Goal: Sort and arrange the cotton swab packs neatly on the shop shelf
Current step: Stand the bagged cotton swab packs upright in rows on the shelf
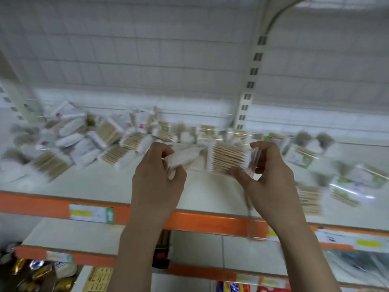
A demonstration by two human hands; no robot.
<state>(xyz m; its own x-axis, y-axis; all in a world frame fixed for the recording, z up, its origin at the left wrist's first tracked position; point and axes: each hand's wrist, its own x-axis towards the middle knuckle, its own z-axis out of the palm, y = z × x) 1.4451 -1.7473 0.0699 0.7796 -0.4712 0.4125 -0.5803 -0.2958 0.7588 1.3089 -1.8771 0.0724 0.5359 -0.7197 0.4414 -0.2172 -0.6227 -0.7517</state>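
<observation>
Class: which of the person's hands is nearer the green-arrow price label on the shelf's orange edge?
Left. The left hand is just up and right of the label. The right hand is much farther right, gripping a swab pack.

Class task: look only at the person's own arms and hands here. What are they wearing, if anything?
Both forearms are bare as far as the frame shows; no sleeve or cuff is visible. The left hand and right hand wear no gloves. No watch, bracelet or ring can be made out, though the picture is blurred, so small items could be missed.
</observation>
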